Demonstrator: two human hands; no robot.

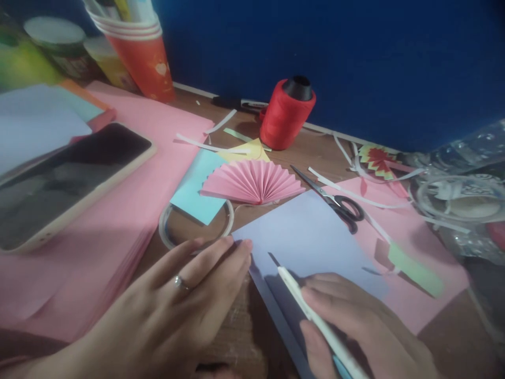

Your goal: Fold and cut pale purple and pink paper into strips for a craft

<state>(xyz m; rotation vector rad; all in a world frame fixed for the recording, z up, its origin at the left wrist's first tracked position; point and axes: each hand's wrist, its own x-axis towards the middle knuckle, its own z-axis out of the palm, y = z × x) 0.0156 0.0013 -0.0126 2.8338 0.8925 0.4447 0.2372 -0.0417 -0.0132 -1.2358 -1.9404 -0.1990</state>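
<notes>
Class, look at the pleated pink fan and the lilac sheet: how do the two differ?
The pink fan is folded into many narrow pleats, while the lilac sheet has a broad, smooth surface. The fan spreads in a rounded arc; the sheet has straight edges. The sheet is larger than the fan. Both look like paper.

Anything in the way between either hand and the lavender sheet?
Left hand: nothing visible; its fingertips are at the left corner of the lavender sheet. Right hand: only the white pen-like tool it holds, slanting over the sheet. The scissors lie at the sheet's far right edge, beyond both hands.
</notes>
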